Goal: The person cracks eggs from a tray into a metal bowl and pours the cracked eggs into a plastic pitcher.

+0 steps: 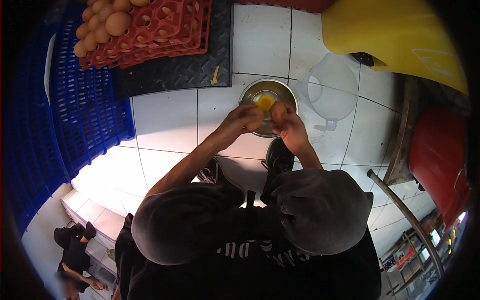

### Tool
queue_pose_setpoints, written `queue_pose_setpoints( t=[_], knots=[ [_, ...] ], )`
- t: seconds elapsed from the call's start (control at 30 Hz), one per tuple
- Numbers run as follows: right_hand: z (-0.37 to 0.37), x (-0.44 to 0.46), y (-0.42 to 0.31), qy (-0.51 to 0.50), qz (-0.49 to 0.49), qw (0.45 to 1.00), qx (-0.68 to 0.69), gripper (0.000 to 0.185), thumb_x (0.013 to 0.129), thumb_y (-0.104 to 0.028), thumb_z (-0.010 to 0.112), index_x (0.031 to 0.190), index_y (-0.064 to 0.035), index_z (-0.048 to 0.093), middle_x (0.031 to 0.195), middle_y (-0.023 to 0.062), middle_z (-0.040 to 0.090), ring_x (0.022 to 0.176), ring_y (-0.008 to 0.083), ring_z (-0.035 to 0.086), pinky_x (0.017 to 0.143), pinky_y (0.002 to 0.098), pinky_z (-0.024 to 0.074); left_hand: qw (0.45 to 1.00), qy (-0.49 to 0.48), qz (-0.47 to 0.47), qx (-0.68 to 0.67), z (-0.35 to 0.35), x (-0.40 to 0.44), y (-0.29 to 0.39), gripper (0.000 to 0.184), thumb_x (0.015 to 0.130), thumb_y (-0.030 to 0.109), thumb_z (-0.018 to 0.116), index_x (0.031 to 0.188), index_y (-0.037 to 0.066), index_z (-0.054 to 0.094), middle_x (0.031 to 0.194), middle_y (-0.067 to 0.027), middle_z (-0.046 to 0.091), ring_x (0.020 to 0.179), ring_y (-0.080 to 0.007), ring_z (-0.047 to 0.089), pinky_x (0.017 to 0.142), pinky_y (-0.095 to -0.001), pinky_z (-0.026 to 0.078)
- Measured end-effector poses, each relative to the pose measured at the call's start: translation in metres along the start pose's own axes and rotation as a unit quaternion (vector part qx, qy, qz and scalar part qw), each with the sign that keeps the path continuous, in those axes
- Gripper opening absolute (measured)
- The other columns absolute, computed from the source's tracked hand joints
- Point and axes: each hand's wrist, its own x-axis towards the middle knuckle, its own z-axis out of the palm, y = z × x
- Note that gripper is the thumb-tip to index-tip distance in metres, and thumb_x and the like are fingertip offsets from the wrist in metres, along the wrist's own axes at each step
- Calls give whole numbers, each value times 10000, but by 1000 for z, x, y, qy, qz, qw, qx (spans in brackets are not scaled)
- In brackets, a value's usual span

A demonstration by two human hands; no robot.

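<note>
A round metal bowl (243,96) stands on the white tiled floor between my feet and the black mat. Raw egg with a yellow yolk (264,103) lies inside it. My left hand (237,123) holds a brown eggshell piece (255,119) over the bowl's left side, fingers curled round it. Over the right side, my right hand (292,131) grips another brown shell piece (278,112). The two pieces are apart. To the right of the bowl sits a clear plastic jug (336,90) with a handle.
Brown eggs (118,23) rest on stacked red trays (172,32), upper left, on a black mat (200,70). Blue crates (90,100) stand at left. A yellow container (400,37) and red object (437,155) are at right. Another person (75,255) is lower left.
</note>
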Motion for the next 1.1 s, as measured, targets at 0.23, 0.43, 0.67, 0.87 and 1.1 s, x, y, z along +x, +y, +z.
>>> queue_pose_setpoints(
  t=[0.23, 0.43, 0.67, 0.87, 1.1],
  knots=[
    [7, -3, -7, 0, 48, 980, -194, 347, 875, -163, 518, 1204, -73, 449, 981, 84, 572, 757, 179, 592, 620, 251, 438, 992, -10, 36, 120, -4, -3, 14, 621, 802, 172, 711, 1328, 64, 398, 1100, -80, 532, 917, -148, 604, 689, -250, 546],
    [-2, 6, -5, -51, 7, 944, -326, 389, 843, -145, 623, 1189, -71, 461, 973, 106, 608, 755, 118, 577, 624, 258, 441, 957, 16, 63, 284, 8, -1, 21, 555, 751, 304, 761, 1196, 37, 566, 967, -86, 622, 832, -129, 608, 603, -257, 522],
    [-1, 10, 0, -25, -166, 786, -596, 365, 837, -163, 660, 1146, 1, 554, 970, 130, 651, 877, 153, 635, 784, 305, 501, 925, 61, 109, 359, 3, 7, 12, 530, 745, 322, 758, 1150, 18, 599, 986, -145, 661, 854, -214, 652, 767, -321, 518],
    [-1, 13, -15, -7, -8, 909, -418, 340, 852, -165, 624, 1162, -31, 581, 936, 75, 665, 836, 127, 647, 677, 253, 501, 909, 75, 87, 400, 7, 6, 22, 514, 709, 386, 762, 1029, 0, 650, 950, -171, 673, 863, -246, 661, 764, -332, 512],
    [-7, 19, -41, -50, 139, 960, -240, 394, 943, -323, 423, 1156, -31, 582, 997, 79, 669, 847, 173, 667, 645, 269, 494, 932, 76, 23, 355, 10, 11, 39, 485, 683, 387, 771, 968, 10, 660, 763, -86, 632, 659, -153, 601, 589, -279, 481]
  ],
)
